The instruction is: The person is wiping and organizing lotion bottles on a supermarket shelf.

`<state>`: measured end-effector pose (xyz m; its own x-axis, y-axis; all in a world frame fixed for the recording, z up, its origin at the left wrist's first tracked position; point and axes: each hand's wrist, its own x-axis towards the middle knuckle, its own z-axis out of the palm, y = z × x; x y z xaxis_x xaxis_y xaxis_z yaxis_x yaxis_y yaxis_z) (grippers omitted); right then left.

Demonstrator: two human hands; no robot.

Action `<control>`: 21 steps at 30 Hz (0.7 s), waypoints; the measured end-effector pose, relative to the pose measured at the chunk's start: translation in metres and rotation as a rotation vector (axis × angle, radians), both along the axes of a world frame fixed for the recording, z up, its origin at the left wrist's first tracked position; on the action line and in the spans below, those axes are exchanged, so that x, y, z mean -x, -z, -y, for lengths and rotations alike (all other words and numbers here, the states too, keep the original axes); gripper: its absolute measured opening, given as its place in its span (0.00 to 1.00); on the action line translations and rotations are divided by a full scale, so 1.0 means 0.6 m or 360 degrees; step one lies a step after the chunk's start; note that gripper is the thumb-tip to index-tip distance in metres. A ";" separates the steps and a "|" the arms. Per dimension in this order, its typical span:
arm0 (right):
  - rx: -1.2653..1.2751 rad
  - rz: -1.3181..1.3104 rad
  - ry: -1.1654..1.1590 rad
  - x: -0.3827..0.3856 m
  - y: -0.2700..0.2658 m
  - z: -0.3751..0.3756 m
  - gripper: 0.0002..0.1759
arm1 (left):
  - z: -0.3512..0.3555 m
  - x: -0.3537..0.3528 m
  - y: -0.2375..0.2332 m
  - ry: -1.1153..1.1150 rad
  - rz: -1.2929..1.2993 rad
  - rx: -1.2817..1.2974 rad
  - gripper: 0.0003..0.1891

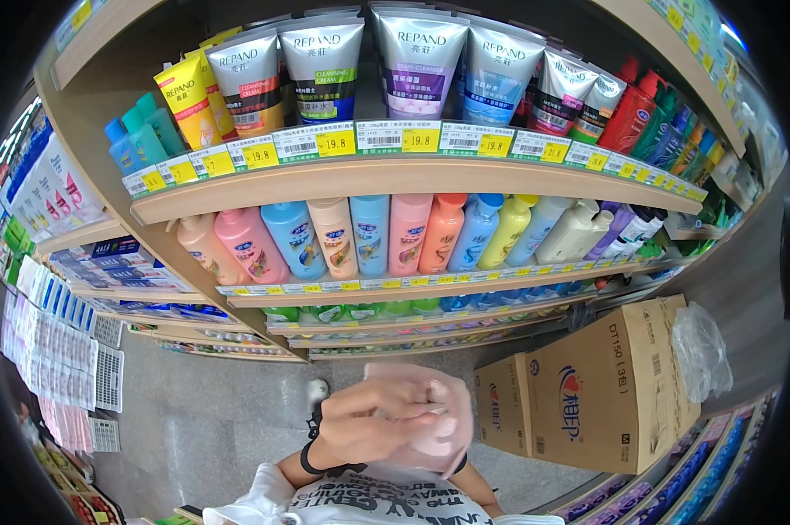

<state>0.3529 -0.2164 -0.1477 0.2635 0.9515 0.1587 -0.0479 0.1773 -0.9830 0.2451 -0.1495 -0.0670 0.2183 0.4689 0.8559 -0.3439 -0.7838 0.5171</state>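
Note:
A pink cloth (459, 430) is held up in front of my chest, bunched and folded, with a paler pink patch near its middle. Over its left side lies my left hand (373, 420), fingers bent and pressed together on the fabric. A black band circles that wrist. From the lower right, my right forearm (475, 486) runs up behind the cloth, which covers the right hand. The cloth rests against that hand, though its fingers are hidden.
Ahead, shelves hold silver cleanser tubes (419, 66), several coloured pump bottles (373, 236) and yellow price labels (421, 136). Large cardboard boxes (587, 394) stand on the floor at right, beside clear plastic wrap (701, 350). White racks (108, 376) with packages line the left; grey floor (202, 420) lies between.

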 end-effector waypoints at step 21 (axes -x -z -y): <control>-0.0335 0.0398 -0.0382 -0.024 -0.011 -0.029 0.29 | 0.006 -0.002 -0.004 0.0080 0.0119 0.0000 0.17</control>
